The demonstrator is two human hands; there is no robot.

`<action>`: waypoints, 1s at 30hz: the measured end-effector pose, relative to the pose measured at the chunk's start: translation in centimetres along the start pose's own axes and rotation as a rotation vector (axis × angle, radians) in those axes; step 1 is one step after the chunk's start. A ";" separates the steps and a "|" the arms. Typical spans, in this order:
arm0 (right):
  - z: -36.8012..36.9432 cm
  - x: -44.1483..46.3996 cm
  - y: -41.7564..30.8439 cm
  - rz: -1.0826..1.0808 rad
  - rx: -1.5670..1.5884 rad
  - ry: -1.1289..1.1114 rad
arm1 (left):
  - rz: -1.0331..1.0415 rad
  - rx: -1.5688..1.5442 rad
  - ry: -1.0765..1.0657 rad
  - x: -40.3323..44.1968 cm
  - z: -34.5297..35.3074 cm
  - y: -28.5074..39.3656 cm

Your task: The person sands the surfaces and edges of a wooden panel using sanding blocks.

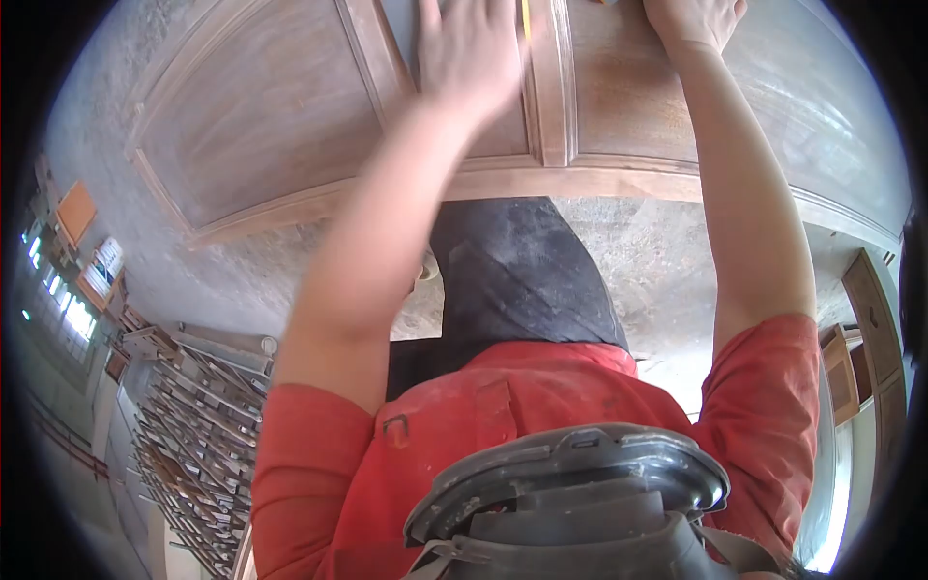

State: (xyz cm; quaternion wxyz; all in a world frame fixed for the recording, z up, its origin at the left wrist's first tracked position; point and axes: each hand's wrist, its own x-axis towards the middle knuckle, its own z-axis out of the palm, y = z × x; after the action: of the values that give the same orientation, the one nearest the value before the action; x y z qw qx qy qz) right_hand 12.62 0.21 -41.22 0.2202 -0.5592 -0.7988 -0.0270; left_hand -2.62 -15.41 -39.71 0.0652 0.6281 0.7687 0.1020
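Observation:
A brown wooden panel door with raised frame strips lies across the top of the head view. My left hand, blurred by motion, is over the door with its fingers stretched out; their tips run past the top edge. Beside it shows a flat grey patch that I cannot identify. A thin yellow strip stands out along the hand's other side. On a panel farther right rests my right hand, palm down and seemingly open, its fingers partly cut off.
Dark trousers show below the door's near edge. A grey mask fills the bottom middle. Many thin bars or slats are stacked at lower left. Wooden frames stand at far right. The floor is grey and stained.

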 end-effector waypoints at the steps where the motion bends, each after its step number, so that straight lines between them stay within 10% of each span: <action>1: 0.0 0.3 -0.1 0.017 0.018 -0.009 | -0.019 0.045 0.033 3.5 0.1 -1.3; 10: 1.0 0.5 3.4 0.316 0.458 -0.110 | 0.469 -0.021 -0.210 -8.7 -0.8 3.6; 13: 3.5 0.1 12.0 0.215 0.460 0.362 | 0.602 -0.430 -0.296 -14.0 -4.3 3.2; 18: -15.7 -4.4 3.3 -0.624 0.379 -0.032 | 0.029 0.136 -0.067 -15.3 -8.4 -7.7; 21: -13.3 -16.3 0.4 -0.422 0.649 -0.697 | -0.067 0.195 -0.108 -15.3 -6.2 -9.6; 30: 0.4 -3.0 -9.1 -0.490 0.283 -0.308 | -0.221 0.036 -0.130 -15.7 -3.6 -10.3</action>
State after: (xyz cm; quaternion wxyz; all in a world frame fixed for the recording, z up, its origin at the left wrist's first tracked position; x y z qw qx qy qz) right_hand 5.07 -5.69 -40.90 0.1593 -0.3117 -0.9294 0.1170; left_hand -10.09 -33.01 -39.08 0.1144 0.5459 0.8291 0.0394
